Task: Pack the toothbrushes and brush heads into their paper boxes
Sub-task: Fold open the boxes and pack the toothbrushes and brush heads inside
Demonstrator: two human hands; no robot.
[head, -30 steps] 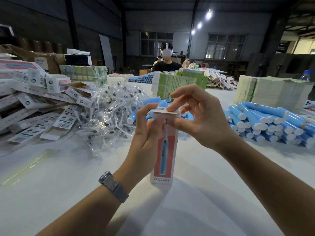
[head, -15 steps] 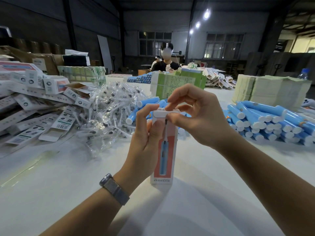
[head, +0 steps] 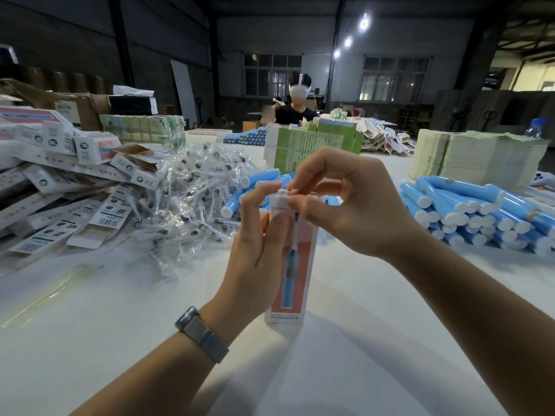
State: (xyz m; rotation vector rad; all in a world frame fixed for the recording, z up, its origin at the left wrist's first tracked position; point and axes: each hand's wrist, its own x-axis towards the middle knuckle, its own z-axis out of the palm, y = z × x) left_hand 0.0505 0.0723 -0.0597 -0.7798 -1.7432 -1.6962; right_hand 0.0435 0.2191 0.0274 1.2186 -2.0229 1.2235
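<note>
White surface [head: 90, 340] underneath all, wide and pale. Heaped at far left, flat and folded cartons [head: 60, 175], white with barcodes, some lying open. Stacked at far right, pale green sheets [head: 474, 157] in a tall block, with a bottle [head: 537, 127] just behind. Piled below that stack, blue handles [head: 468, 211] with white end caps, lying side by side in rows. Tangled between cartons and centre, clear-bagged heads [head: 186, 193], a loose glittering mound. Standing beyond the hands, green boxes [head: 312, 142], upright and close together. Seated at the far end, a person [head: 295, 111] in a dark top. Upright at centre on the surface, box [head: 295, 280], white and red with a blue toothbrush printed on its front, base touching the surface. Wrapped round the box's left side, left hand [head: 255, 253], fingers curled, thumb up against the top edge, steadying. Curled above the box, right hand [head: 354, 205], thumb and forefinger pinching the white top flap [head: 283, 196] at the box's upper end. Strapped on the left wrist, watch [head: 202, 333] with a grey mesh band. Contents of the box hidden; cannot tell what lies inside.
</note>
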